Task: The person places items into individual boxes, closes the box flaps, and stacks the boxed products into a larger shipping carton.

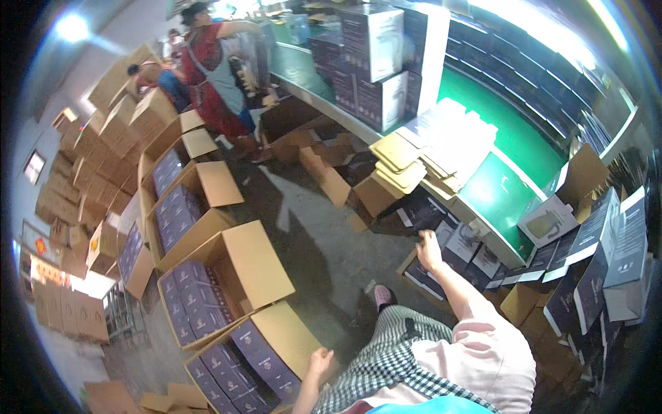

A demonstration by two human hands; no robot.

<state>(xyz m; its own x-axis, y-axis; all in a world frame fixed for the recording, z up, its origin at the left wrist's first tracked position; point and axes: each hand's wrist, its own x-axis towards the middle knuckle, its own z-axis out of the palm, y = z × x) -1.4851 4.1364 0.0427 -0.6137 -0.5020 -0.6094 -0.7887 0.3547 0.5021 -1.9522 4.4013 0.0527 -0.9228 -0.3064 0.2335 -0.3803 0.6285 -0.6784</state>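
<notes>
My left hand [319, 361] is loosely closed with nothing seen in it, beside the raised flap of an open carton [293, 338] packed with dark blue boxes [258, 353]. Stretched out to the right, my right hand [429, 250] has its fingers curled in, and no object shows in them. Below and beside that hand, folded dark blue and white box blanks [462, 241] lie in a carton under the edge of a green-topped bench [486, 207]. A stack of flat cardboard sheets [452, 141] rests on the bench.
More open cartons [179, 214] of blue boxes line my left. Finished boxes [376, 65] are stacked on the bench. Box sleeves [596, 248] crowd the right. A person in red with an apron [214, 76] stands at the bench ahead; another person [165, 79] bends by brown cartons.
</notes>
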